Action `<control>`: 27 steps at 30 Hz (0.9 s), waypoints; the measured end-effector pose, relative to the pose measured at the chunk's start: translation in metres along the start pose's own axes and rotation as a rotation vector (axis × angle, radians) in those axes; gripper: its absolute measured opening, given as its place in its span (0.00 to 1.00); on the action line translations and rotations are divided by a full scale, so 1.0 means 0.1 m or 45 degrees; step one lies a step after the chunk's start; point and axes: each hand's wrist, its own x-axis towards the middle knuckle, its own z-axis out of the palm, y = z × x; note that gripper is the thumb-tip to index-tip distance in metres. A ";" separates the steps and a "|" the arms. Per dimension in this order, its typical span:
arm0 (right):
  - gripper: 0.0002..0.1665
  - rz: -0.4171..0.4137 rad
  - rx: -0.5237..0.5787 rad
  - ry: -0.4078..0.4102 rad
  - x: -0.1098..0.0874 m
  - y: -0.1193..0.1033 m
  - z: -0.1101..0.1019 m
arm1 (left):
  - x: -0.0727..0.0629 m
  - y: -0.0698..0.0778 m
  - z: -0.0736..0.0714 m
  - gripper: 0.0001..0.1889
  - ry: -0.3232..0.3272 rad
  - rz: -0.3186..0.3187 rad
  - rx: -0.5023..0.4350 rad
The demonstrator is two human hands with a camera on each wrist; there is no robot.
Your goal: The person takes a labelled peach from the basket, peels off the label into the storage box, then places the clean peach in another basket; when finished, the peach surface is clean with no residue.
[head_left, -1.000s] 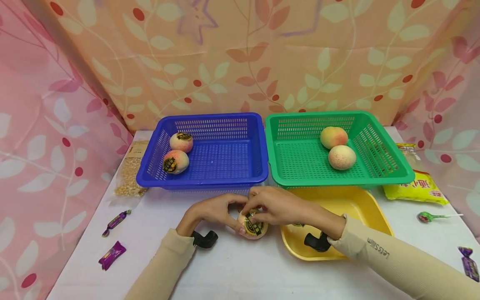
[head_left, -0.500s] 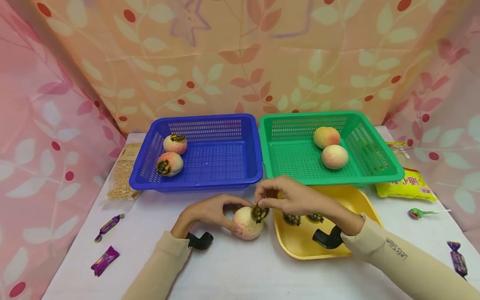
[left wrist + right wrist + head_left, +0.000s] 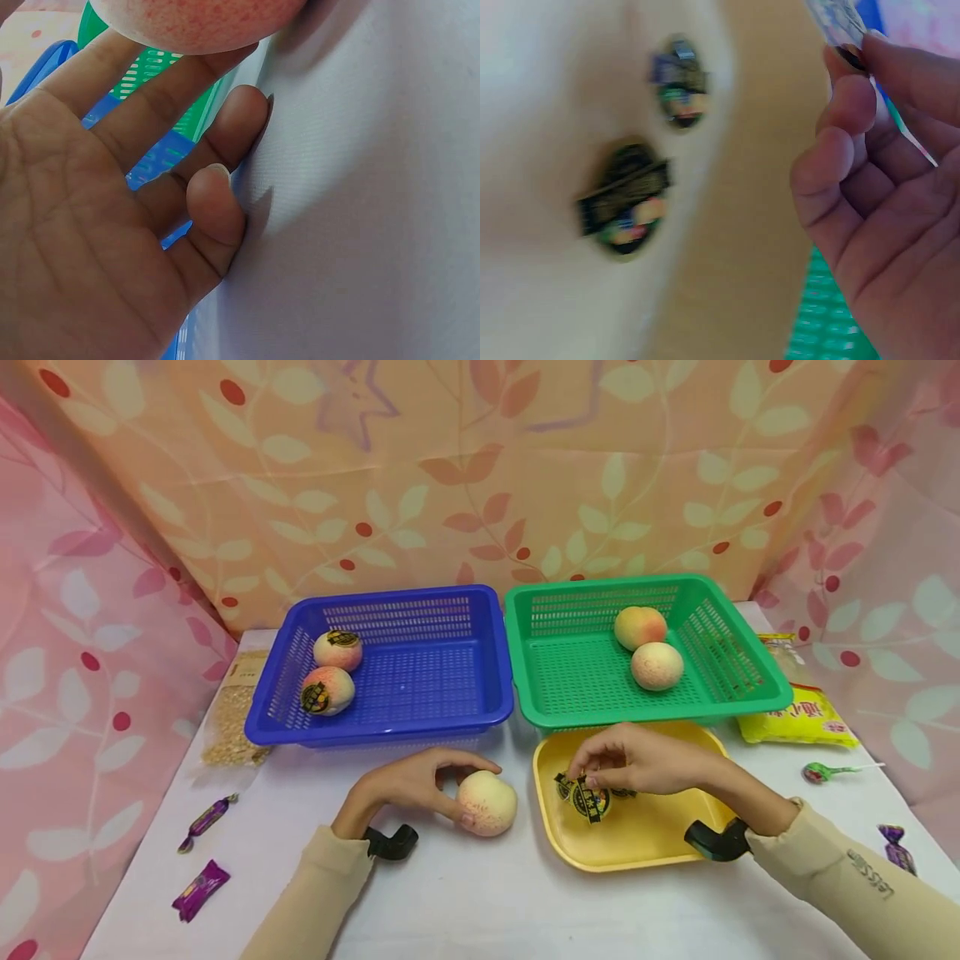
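Low over the white table, my left hand (image 3: 405,789) grips a pale peach (image 3: 487,803) between thumb and fingers; no sticker shows on its visible side. The left wrist view has fingertips (image 3: 238,120) under the peach. My right hand (image 3: 660,760) pinches a round black-and-gold sticker (image 3: 590,802) by its edge above the yellow tray (image 3: 637,856). Inside that tray lie two more stickers, clearest in the right wrist view: a larger-looking sticker (image 3: 626,199) and a farther sticker (image 3: 681,82).
Behind, the blue basket (image 3: 375,731) holds two stickered peaches (image 3: 327,691). Beside it, the green basket (image 3: 570,718) has two peaches (image 3: 657,667) without visible stickers. Bags of grain (image 3: 232,718) and yellow-packaged food (image 3: 798,718), purple candies (image 3: 200,890) and a lollipop (image 3: 817,772) lie along the sides.
The sticker has come off the peach, and my right hand has carried it rightward over the yellow tray. My left hand keeps its hold on the peach. The head view has shifted slightly.
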 end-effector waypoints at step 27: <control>0.21 0.180 -0.173 -0.404 -0.08 -0.07 -0.03 | -0.01 0.04 0.02 0.34 0.012 0.033 0.022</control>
